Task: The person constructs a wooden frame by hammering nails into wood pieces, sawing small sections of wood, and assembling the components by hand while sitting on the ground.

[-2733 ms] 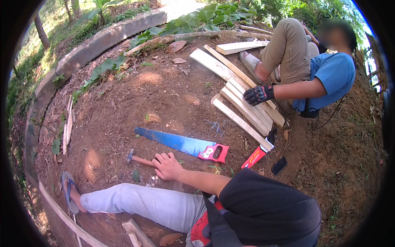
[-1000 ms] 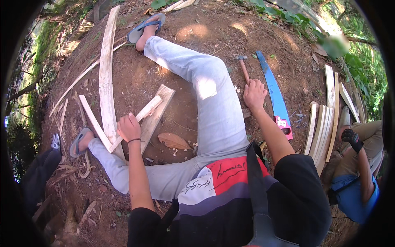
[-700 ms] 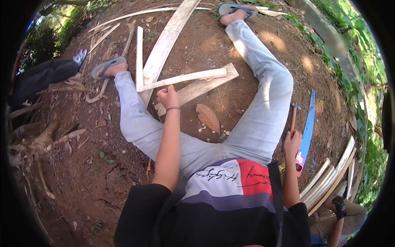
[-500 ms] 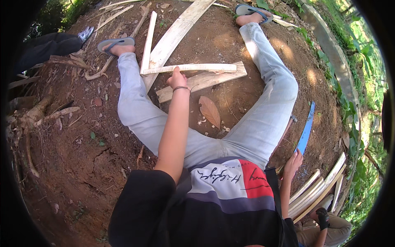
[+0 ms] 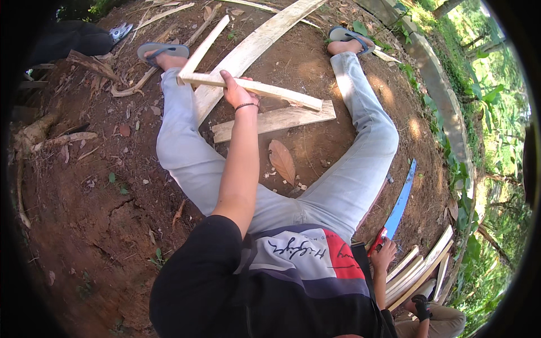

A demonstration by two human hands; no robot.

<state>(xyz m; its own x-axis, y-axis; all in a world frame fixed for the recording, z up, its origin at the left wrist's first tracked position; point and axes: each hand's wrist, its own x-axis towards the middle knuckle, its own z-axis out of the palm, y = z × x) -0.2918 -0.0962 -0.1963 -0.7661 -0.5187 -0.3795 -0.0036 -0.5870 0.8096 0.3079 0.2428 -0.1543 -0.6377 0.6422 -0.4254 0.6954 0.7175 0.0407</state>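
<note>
My left hand (image 5: 239, 93) is closed around a pale wooden strip (image 5: 282, 94), which is tilted, its left end higher. At that end it meets a second strip (image 5: 207, 45) at a corner; whether they are fastened cannot be made out. Below the strip's right end a short flat board (image 5: 293, 119) lies on the soil, and a long plank (image 5: 248, 53) runs away behind the corner. Low on the right, my right hand (image 5: 384, 254) is closed on the red handle of a handsaw (image 5: 400, 204), whose blue blade points forward along the ground.
Several cut strips (image 5: 420, 271) lie beside my right hip, near another person's gloved hand (image 5: 421, 307). A dry brown leaf (image 5: 282, 161) rests between my legs. Roots and wood scraps (image 5: 42, 132) are at the left; a low concrete edge (image 5: 442, 79) borders plants at the right.
My left hand has gone from touching the strip to gripping it, and the joined-looking pair has shifted and turned. My right hand now grips the saw's handle, and the red handle has come into sight.
</note>
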